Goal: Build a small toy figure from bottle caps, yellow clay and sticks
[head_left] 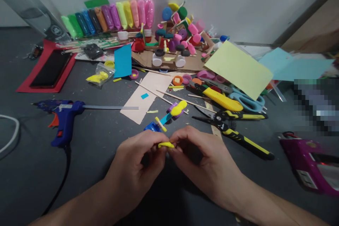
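Note:
A small flattened piece of yellow modelling clay (pixel 166 144) is pinched between the fingertips of both hands, low in the middle of the head view. My left hand (pixel 140 159) is closed on its left end, and my right hand (pixel 197 157) grips its right end. Just beyond the fingers stands a small model (pixel 166 117) with a blue strip, a yellow clay top, a short yellow crosspiece and blue and purple parts at its ends. Its near blue part is partly hidden behind my left hand.
A blue glue gun (pixel 65 113) lies left. Yellow-black pruning shears (pixel 230 127), a yellow cutter (pixel 222 99) and light-blue scissors (pixel 246 100) lie right. Behind are clay packets (pixel 108 17), coloured models (pixel 180 39) and a water bottle (pixel 34 10). A phone (pixel 50 69) rests on red paper.

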Available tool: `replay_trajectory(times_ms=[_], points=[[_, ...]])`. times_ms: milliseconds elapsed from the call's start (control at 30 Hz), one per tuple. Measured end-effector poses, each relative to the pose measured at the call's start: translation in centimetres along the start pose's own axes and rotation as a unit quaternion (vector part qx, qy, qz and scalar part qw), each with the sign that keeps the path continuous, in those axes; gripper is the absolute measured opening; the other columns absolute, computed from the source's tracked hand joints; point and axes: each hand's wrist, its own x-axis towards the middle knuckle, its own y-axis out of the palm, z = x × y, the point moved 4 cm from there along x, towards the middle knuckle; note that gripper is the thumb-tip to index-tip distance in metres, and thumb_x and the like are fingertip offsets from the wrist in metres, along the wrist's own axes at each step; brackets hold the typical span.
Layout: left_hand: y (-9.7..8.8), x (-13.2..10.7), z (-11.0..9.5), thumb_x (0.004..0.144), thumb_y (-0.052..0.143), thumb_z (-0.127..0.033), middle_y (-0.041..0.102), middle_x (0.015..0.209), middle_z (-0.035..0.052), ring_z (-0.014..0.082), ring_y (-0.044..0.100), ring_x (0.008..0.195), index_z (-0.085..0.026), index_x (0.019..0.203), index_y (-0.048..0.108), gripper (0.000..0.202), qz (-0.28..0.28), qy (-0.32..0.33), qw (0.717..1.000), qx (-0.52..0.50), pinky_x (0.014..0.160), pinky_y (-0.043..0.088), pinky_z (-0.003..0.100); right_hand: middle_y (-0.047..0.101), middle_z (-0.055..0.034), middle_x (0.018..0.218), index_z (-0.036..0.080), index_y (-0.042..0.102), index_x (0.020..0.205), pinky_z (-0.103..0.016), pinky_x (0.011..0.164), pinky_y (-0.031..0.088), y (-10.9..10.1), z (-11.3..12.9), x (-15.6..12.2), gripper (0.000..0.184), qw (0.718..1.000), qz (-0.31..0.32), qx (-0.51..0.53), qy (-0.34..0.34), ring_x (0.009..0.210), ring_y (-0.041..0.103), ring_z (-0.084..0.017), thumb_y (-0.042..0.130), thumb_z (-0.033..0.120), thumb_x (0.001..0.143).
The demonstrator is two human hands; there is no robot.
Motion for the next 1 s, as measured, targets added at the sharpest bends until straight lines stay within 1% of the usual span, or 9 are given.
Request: replay_trajectory(times_ms=[100, 267, 367, 467, 600, 733, 833, 900, 1000], points=[[-0.02, -0.02, -0.02, 0.092, 0.055, -0.013, 0.073, 0.082, -0.0034, 0.0091, 0.065, 0.069, -0.023, 0.096, 0.064, 0.014, -0.006, 0.037, 0.999, 0.036, 0.064, 0.048, 0.019, 0.062, 0.0051, 0.065, 0.021, 0.063, 0.088, -0.016, 0.048, 0.042, 0.22, -0.27, -0.11, 0.008, 1.0, 0.005, -0.003, 0.005, 0.052, 0.054, -0.007, 0.06, 0.014, 0.088], [0.08, -0.21, 0.09, 0.091, 0.056, -0.014, 0.075, 0.088, -0.0019, 0.0125, 0.068, 0.072, -0.023, 0.104, 0.06, 0.017, -0.011, 0.054, 0.994, 0.089, 0.065, 0.049, 0.022, 0.064, 0.0051, 0.067, 0.022, 0.064, 0.094, -0.015, 0.05, 0.042, 0.45, -0.4, -0.2, 0.006, 0.999, 0.019, 0.024, 0.014, 0.055, 0.056, -0.007, 0.062, 0.017, 0.091], [0.12, -0.55, 0.03, 0.091, 0.056, -0.014, 0.074, 0.09, -0.0018, 0.0129, 0.069, 0.073, -0.024, 0.112, 0.056, 0.023, 0.0, 0.055, 0.995, 0.085, 0.067, 0.05, 0.023, 0.066, 0.0039, 0.07, 0.021, 0.064, 0.095, -0.016, 0.051, 0.043, 0.42, -0.41, -0.11, 0.007, 0.999, 0.026, 0.037, 0.029, 0.057, 0.057, -0.008, 0.061, 0.017, 0.091], [0.06, -0.64, -0.02, 0.093, 0.056, -0.016, 0.072, 0.087, -0.003, 0.0125, 0.07, 0.077, -0.025, 0.115, 0.054, 0.024, 0.02, 0.019, 0.999, 0.024, 0.069, 0.052, 0.022, 0.064, 0.004, 0.066, 0.02, 0.065, 0.089, -0.016, 0.05, 0.042, 0.22, -0.33, 0.16, 0.008, 0.998, 0.018, 0.044, 0.041, 0.054, 0.054, -0.007, 0.059, 0.016, 0.091], [0.07, -0.16, 0.15, 0.095, 0.053, -0.019, 0.07, 0.084, -0.0028, 0.0092, 0.067, 0.072, -0.024, 0.105, 0.058, 0.012, 0.042, -0.071, 0.992, -0.098, 0.061, 0.051, 0.016, 0.059, 0.0052, 0.06, 0.019, 0.064, 0.082, -0.016, 0.046, 0.039, -0.1, -0.23, 0.49, 0.01, 0.996, -0.004, 0.067, 0.063, 0.05, 0.05, -0.007, 0.058, 0.017, 0.09], [0.44, 0.14, 0.39, 0.095, 0.054, -0.02, 0.068, 0.075, -0.004, 0.0075, 0.068, 0.068, -0.022, 0.098, 0.061, 0.008, 0.052, -0.114, 0.975, -0.181, 0.06, 0.052, 0.014, 0.061, 0.0044, 0.065, 0.02, 0.064, 0.088, -0.015, 0.047, 0.04, 0.07, -0.44, 0.42, 0.007, 0.992, 0.018, 0.084, 0.089, 0.052, 0.053, -0.007, 0.058, 0.017, 0.089], [0.59, -0.04, 0.46, 0.095, 0.054, -0.017, 0.071, 0.082, -0.0042, 0.0067, 0.07, 0.073, -0.023, 0.101, 0.061, 0.012, 0.049, -0.089, 0.983, -0.154, 0.066, 0.054, 0.013, 0.064, 0.0028, 0.07, 0.021, 0.065, 0.09, -0.016, 0.049, 0.041, 0.21, -0.64, 0.32, 0.008, 0.991, 0.036, 0.082, 0.102, 0.057, 0.055, -0.008, 0.058, 0.018, 0.088], [0.52, -0.23, 0.34, 0.094, 0.053, -0.013, 0.074, 0.092, -0.0042, 0.0062, 0.072, 0.079, -0.025, 0.105, 0.06, 0.017, 0.038, -0.043, 0.993, -0.104, 0.072, 0.054, 0.012, 0.063, 0.0035, 0.069, 0.021, 0.066, 0.091, -0.016, 0.05, 0.04, 0.17, -0.71, 0.35, 0.009, 0.99, 0.04, 0.084, 0.108, 0.056, 0.053, -0.008, 0.059, 0.018, 0.087], [0.35, -0.56, 0.06, 0.092, 0.054, -0.009, 0.076, 0.094, -0.0059, 0.0051, 0.072, 0.082, -0.026, 0.109, 0.058, 0.024, 0.02, 0.033, 0.999, -0.016, 0.076, 0.052, 0.011, 0.062, 0.004, 0.068, 0.022, 0.068, 0.091, -0.017, 0.049, 0.038, 0.14, -0.78, 0.46, 0.012, 0.989, 0.055, 0.078, 0.114, 0.055, 0.05, -0.008, 0.06, 0.016, 0.085]])
